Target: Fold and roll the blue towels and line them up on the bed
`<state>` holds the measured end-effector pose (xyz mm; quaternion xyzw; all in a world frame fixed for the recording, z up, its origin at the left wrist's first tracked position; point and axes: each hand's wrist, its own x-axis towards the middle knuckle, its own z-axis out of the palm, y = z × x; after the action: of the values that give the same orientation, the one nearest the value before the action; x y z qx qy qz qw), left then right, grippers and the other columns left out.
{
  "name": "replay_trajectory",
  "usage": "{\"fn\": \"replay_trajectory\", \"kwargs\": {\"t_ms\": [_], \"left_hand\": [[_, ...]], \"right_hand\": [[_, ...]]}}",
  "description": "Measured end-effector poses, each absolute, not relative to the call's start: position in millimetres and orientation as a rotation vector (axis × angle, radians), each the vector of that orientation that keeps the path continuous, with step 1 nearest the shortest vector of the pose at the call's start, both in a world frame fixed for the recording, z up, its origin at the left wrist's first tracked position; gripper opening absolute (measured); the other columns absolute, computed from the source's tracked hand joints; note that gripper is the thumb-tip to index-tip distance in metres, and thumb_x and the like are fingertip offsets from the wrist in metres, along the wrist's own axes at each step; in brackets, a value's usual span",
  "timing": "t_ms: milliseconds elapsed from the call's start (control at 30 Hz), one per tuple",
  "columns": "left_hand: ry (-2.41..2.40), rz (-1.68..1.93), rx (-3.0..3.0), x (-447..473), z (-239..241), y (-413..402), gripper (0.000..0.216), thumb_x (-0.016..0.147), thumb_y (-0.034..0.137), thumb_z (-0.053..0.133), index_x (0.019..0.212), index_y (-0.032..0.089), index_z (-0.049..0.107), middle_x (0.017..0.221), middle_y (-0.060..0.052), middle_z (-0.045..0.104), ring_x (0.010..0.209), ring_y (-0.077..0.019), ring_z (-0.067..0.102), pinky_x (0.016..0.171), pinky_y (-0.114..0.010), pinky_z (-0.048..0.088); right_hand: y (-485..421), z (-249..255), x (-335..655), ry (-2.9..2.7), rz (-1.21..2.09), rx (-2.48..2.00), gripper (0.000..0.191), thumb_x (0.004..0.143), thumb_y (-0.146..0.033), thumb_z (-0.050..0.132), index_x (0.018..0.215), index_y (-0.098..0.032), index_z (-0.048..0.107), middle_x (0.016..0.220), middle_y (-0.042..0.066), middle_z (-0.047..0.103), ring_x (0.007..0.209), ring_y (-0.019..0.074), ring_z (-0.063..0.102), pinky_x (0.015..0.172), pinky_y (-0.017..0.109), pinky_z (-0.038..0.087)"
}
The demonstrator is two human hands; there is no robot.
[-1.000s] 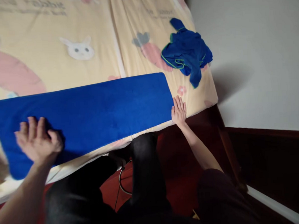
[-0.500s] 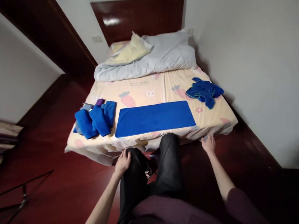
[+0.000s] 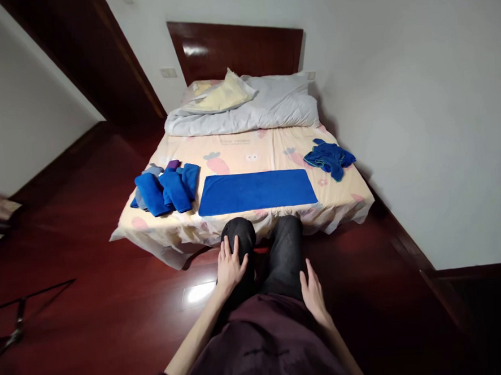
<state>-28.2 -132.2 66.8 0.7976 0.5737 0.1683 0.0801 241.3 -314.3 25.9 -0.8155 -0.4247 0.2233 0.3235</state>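
Note:
My left hand (image 3: 231,267) rests with spread fingers on my left thigh, just behind the knee. Beside my right thigh is my right hand (image 3: 312,288), its fingers stretched out and holding nothing. Both hands are apart from the cloths on the bed. A blue towel (image 3: 257,191) lies flat along the bed's near edge, in front of my knees. To its left sits a heap of rolled or folded blue cloths (image 3: 175,189) with grey and purple ones among them. On the right lies a crumpled blue cloth (image 3: 330,157) with green edging.
The bed (image 3: 269,149) has a carrot-patterned sheet hanging over its near edge. A rolled grey-white quilt (image 3: 246,117) and a pale yellow pillow or cloth (image 3: 225,94) lie near the headboard (image 3: 237,48). A black metal stand (image 3: 19,320) is on the floor at left.
My right hand has come back from the bed's edge to beside my right thigh. My left hand has shifted right on my leg. The cloths lie as before; the view has shifted.

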Motion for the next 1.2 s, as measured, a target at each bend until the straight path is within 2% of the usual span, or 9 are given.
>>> {"fn": "replay_trajectory", "kwargs": {"t_ms": [67, 167, 233, 433, 633, 767, 1033, 1200], "left_hand": [[1.688, 0.565, 2.409, -23.3, 68.4, -135.3, 0.074, 0.107, 0.043, 0.055, 0.173, 0.012, 0.039, 0.181, -0.028, 0.021, 0.165, -0.0462, 0.032, 0.126, -0.060, 0.043], [1.691, 0.606, 2.408, -17.8, 68.4, -140.3, 0.072, 0.108, 0.042, 0.055, 0.173, 0.014, 0.039, 0.181, -0.027, 0.021, 0.165, -0.0469, 0.033, 0.126, -0.061, 0.043], [1.711, 0.630, 2.388, -17.9, 67.6, -143.5, 0.071, 0.108, 0.042, 0.054, 0.172, 0.015, 0.041, 0.181, -0.027, 0.023, 0.164, -0.0464, 0.034, 0.126, -0.061, 0.043], [1.744, 0.743, 2.320, -34.0, 61.2, -153.1, 0.069, 0.109, 0.046, 0.052, 0.171, 0.016, 0.044, 0.183, -0.022, 0.020, 0.167, -0.0440, 0.030, 0.128, -0.060, 0.042], [1.773, 0.682, 2.284, -55.0, 57.3, -151.2, 0.074, 0.108, 0.047, 0.050, 0.171, 0.008, 0.040, 0.182, -0.028, 0.017, 0.168, -0.0480, 0.023, 0.130, -0.066, 0.037], [1.764, 0.638, 2.241, -70.8, 59.8, -146.6, 0.079, 0.109, 0.049, 0.049, 0.171, 0.004, 0.036, 0.181, -0.031, 0.016, 0.169, -0.0477, 0.021, 0.130, -0.065, 0.036], [1.963, 0.544, 1.975, -103.7, 52.6, -140.3, 0.084, 0.107, 0.056, 0.047, 0.171, 0.003, 0.035, 0.178, -0.034, 0.020, 0.163, -0.0510, 0.032, 0.128, -0.066, 0.037], [2.087, 0.485, 1.820, -133.0, 48.5, -139.9, 0.089, 0.106, 0.060, 0.047, 0.173, 0.005, 0.030, 0.178, -0.035, 0.020, 0.162, -0.0525, 0.033, 0.128, -0.067, 0.037]], "right_hand": [[-283.2, 41.6, 240.3, -1.350, 0.560, -2.135, 0.075, 0.109, -0.055, 0.034, 0.172, -0.016, 0.043, 0.180, 0.012, 0.034, 0.167, 0.0339, 0.035, 0.134, 0.056, 0.037], [-250.0, 48.5, 226.4, -1.626, 0.430, -2.314, 0.065, 0.105, -0.044, 0.051, 0.167, -0.023, 0.053, 0.186, 0.007, 0.017, 0.171, 0.0490, 0.012, 0.133, 0.071, 0.026], [-241.3, 46.0, 219.4, -1.707, 0.322, -2.431, 0.062, 0.104, -0.039, 0.056, 0.164, -0.024, 0.058, 0.187, 0.005, 0.012, 0.170, 0.0547, 0.006, 0.131, 0.075, 0.024], [-239.0, 38.1, 222.5, -1.743, 0.238, -2.445, 0.057, 0.106, -0.037, 0.051, 0.163, -0.031, 0.059, 0.186, -0.001, 0.018, 0.172, 0.0465, 0.011, 0.132, 0.066, 0.030], [-223.2, 36.8, 207.2, -1.759, 0.240, -2.368, 0.055, 0.104, -0.037, 0.056, 0.157, -0.029, 0.065, 0.186, -0.001, 0.019, 0.171, 0.0485, 0.012, 0.132, 0.068, 0.028], [-213.8, 40.0, 198.3, -1.818, 0.291, -2.288, 0.053, 0.104, -0.035, 0.056, 0.156, -0.027, 0.066, 0.186, -0.002, 0.021, 0.170, 0.0480, 0.012, 0.133, 0.069, 0.027], [-195.5, 43.8, 185.4, -1.911, 0.329, -2.226, 0.051, 0.101, -0.031, 0.058, 0.151, -0.027, 0.070, 0.184, -0.001, 0.026, 0.170, 0.0467, 0.014, 0.131, 0.072, 0.028], [-191.4, 43.6, 178.7, -1.906, 0.323, -2.225, 0.049, 0.101, -0.031, 0.059, 0.148, -0.026, 0.071, 0.183, 0.000, 0.030, 0.169, 0.0468, 0.016, 0.131, 0.072, 0.028]]}}
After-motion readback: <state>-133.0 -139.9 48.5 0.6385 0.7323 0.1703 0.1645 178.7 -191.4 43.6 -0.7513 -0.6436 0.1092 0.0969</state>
